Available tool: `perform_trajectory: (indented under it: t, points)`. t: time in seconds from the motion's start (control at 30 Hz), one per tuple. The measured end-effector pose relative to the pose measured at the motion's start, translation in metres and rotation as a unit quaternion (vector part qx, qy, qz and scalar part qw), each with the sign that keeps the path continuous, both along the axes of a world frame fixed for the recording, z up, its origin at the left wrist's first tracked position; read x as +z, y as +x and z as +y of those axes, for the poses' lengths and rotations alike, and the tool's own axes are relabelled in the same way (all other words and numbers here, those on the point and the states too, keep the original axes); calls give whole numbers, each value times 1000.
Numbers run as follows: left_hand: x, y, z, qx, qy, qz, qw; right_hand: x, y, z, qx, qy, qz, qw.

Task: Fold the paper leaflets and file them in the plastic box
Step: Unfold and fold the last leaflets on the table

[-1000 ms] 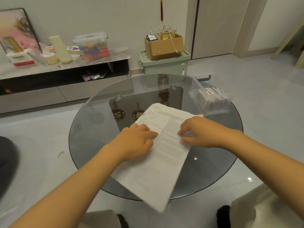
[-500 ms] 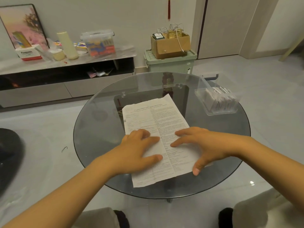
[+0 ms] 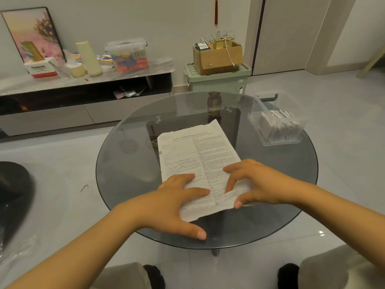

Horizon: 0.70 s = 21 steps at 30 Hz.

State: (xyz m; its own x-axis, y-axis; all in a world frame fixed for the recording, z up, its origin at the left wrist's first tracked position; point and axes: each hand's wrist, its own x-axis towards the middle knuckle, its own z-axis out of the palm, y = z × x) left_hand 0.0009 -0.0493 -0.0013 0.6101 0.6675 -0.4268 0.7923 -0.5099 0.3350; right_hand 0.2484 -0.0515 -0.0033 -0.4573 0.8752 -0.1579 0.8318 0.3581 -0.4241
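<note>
The left hand (image 3: 177, 202) lies flat on the near left part of a printed leaflet (image 3: 195, 161), fingers straight and pressing the sheet down, thumb spread out onto the glass below it. The right hand (image 3: 256, 184) is at the leaflet's near right corner: its forefinger rests on the page while thumb and curled fingers pinch that corner, which is lifted and crumpled off the surface. The two hands are near each other but apart, with the centre crease of the paper between them.

The leaflet is a thin white rectangular sheet covered in fine black print in two columns, creased down its middle, with a slightly ragged far edge. It lies at the middle of a round table (image 3: 129, 167) of smooth dark tinted glass with a thin rim.

At the right edge of the table, well apart from the leaflet, stands a clear plastic box (image 3: 275, 127), rectangular and open at the top, holding a row of folded white papers stood on edge.

In the upper left of the frame a low cabinet (image 3: 87, 109) carries assorted clutter.
</note>
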Motion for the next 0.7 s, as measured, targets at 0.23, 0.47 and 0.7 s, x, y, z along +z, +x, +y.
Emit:
perform_trajectory:
  t: [0.23,0.47,0.7]
  points:
    - [15,-12,7,63,-36,-133,989,11,7,7,-60,-66,94,992]
    - [23,-29,19,281,-120,-327,894,35,14,3,-102,-205,253,940]
    - [19,-21,27,408,-74,-362,835,20,-2,16,-130,-193,301,925]
